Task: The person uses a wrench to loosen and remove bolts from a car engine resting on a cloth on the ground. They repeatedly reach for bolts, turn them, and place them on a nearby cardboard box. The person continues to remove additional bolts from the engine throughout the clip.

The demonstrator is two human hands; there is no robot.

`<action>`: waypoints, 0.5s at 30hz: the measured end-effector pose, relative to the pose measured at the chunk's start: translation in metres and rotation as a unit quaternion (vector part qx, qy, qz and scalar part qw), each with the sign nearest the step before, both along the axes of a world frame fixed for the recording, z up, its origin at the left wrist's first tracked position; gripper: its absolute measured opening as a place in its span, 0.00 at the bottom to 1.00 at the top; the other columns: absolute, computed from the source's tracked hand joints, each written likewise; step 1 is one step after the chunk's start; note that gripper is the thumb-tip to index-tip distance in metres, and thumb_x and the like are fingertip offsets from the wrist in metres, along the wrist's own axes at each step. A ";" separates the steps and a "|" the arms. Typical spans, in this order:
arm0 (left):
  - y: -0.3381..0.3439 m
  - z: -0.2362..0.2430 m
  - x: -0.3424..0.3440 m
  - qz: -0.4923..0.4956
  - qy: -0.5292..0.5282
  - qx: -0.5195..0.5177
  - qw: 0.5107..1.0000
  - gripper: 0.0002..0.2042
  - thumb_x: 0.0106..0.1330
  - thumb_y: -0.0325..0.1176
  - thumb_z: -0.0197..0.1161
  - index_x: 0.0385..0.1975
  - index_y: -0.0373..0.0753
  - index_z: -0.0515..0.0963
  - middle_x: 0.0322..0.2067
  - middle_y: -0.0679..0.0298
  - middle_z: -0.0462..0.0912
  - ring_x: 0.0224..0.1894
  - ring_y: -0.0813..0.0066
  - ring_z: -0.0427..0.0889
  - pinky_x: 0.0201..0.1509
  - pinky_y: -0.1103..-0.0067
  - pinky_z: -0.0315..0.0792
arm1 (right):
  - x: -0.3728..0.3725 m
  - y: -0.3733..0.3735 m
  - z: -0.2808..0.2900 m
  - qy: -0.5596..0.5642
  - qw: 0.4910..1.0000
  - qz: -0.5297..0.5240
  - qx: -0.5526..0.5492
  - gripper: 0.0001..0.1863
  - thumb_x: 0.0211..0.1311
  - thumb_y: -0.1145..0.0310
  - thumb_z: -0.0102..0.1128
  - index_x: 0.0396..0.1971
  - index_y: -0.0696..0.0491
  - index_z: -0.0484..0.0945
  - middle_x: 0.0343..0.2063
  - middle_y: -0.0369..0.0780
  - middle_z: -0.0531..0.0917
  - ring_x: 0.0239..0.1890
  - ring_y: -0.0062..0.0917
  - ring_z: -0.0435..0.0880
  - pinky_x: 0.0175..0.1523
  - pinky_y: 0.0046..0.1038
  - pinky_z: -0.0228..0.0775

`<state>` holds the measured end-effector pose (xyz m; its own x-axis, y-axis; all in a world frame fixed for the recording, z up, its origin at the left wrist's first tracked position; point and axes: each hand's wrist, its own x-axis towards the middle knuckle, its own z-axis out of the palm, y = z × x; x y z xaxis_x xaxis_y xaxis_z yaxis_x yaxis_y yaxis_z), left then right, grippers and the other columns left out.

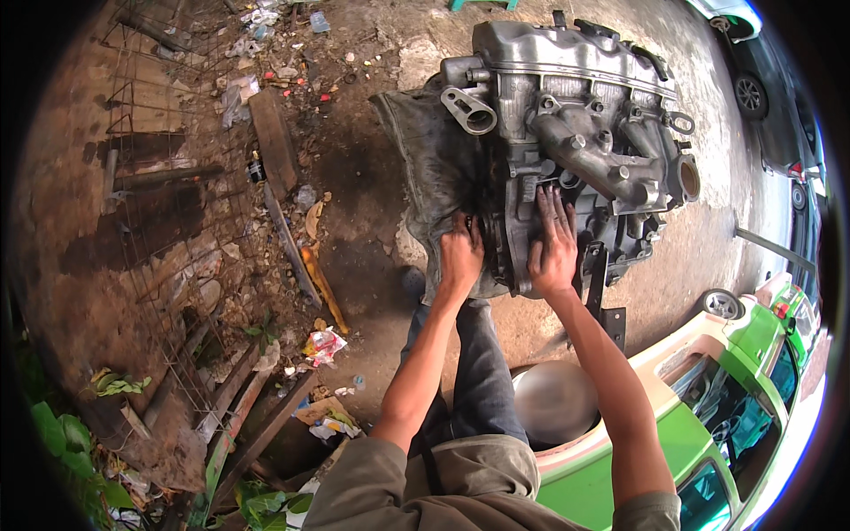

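A grey metal engine (575, 133) stands in front of me, with a curved manifold (589, 159) bolted on its near side. My right hand (553, 257) lies on the engine below the manifold, its darkened fingers stretched out and pressed to the metal. At the engine's left end is my left hand (460, 257), fingers curled in against the edge; whatever they may grip is hidden. Dark, greasy cloth (416, 159) spreads beside that end, under my left hand. A black metal bracket (602, 283) sticks out of the engine near my right wrist.
A green car (575, 487) with bare pinkish body patches stands at the lower right, a round blurred area by its wheel arch. Wooden planks (274, 142), wire mesh (168, 177) and litter (323, 345) cover the ground leftward. Dark cars (770, 106) are parked far right.
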<state>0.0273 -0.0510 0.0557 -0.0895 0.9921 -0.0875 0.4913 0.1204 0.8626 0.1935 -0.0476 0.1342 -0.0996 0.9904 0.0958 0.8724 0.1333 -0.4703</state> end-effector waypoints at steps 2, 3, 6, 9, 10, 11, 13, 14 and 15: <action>0.001 -0.003 -0.005 -0.038 0.018 -0.035 0.998 0.10 0.69 0.22 0.56 0.47 0.26 0.73 0.24 0.40 0.81 0.27 0.43 0.83 0.24 0.59 0.71 | 0.000 0.000 0.000 0.006 1.000 0.001 0.001 0.44 0.46 0.72 0.47 0.71 0.56 0.61 0.69 0.50 0.67 0.74 0.42 0.61 0.78 0.47 0.44; 0.002 -0.005 -0.008 -0.041 0.011 -0.001 0.999 0.12 0.68 0.21 0.56 0.49 0.25 0.72 0.26 0.40 0.82 0.29 0.43 0.83 0.26 0.60 0.73 | 0.000 0.000 0.000 0.007 1.000 0.001 0.001 0.44 0.46 0.72 0.47 0.71 0.56 0.61 0.69 0.50 0.66 0.74 0.42 0.61 0.78 0.48 0.44; 0.010 -0.015 -0.017 -0.067 -0.007 0.022 0.997 0.15 0.64 0.18 0.55 0.51 0.24 0.72 0.32 0.42 0.85 0.33 0.44 0.85 0.30 0.60 0.76 | 0.001 0.000 -0.001 0.005 1.000 0.000 -0.003 0.44 0.45 0.72 0.48 0.71 0.56 0.61 0.69 0.50 0.66 0.74 0.42 0.61 0.78 0.48 0.44; 0.030 -0.032 -0.023 -0.090 -0.014 0.036 0.995 0.16 0.62 0.16 0.54 0.51 0.23 0.71 0.34 0.42 0.85 0.36 0.43 0.85 0.33 0.59 0.77 | 0.001 -0.001 -0.002 -0.002 1.000 -0.003 -0.014 0.44 0.45 0.71 0.48 0.72 0.56 0.61 0.69 0.50 0.66 0.74 0.42 0.61 0.77 0.49 0.44; 0.040 -0.040 -0.024 -0.095 -0.011 0.039 0.995 0.16 0.62 0.16 0.54 0.51 0.23 0.70 0.34 0.42 0.85 0.36 0.43 0.84 0.34 0.59 0.77 | 0.001 -0.001 -0.001 0.000 1.000 -0.002 -0.015 0.44 0.45 0.71 0.48 0.72 0.56 0.61 0.69 0.50 0.66 0.74 0.42 0.61 0.77 0.49 0.44; 0.051 -0.048 -0.024 -0.100 -0.013 0.036 0.994 0.16 0.62 0.16 0.54 0.51 0.23 0.69 0.34 0.41 0.85 0.37 0.42 0.84 0.34 0.59 0.77 | 0.001 -0.001 -0.001 0.002 1.000 -0.001 -0.015 0.44 0.45 0.71 0.48 0.72 0.56 0.61 0.69 0.50 0.66 0.74 0.42 0.61 0.77 0.49 0.44; 0.075 -0.065 -0.020 -0.067 -0.013 -0.031 0.997 0.10 0.64 0.21 0.58 0.43 0.23 0.75 0.33 0.40 0.84 0.37 0.39 0.83 0.37 0.57 0.75 | 0.001 -0.001 0.000 0.003 1.000 -0.001 -0.015 0.44 0.45 0.71 0.48 0.72 0.56 0.61 0.69 0.50 0.66 0.74 0.42 0.61 0.77 0.49 0.45; 0.089 -0.074 -0.022 -0.081 0.018 -0.071 0.994 0.09 0.64 0.23 0.59 0.42 0.24 0.77 0.33 0.39 0.83 0.38 0.37 0.82 0.39 0.56 0.75 | 0.001 -0.001 0.000 0.003 1.000 -0.001 -0.015 0.44 0.45 0.71 0.48 0.72 0.56 0.61 0.69 0.50 0.66 0.74 0.43 0.61 0.77 0.49 0.45; 0.097 -0.080 -0.023 -0.100 0.056 -0.132 0.984 0.09 0.65 0.25 0.60 0.40 0.25 0.78 0.33 0.39 0.83 0.38 0.36 0.81 0.40 0.56 0.74 | 0.001 -0.001 0.001 0.006 1.000 -0.002 -0.012 0.44 0.45 0.71 0.48 0.72 0.56 0.61 0.69 0.50 0.66 0.74 0.42 0.61 0.77 0.49 0.45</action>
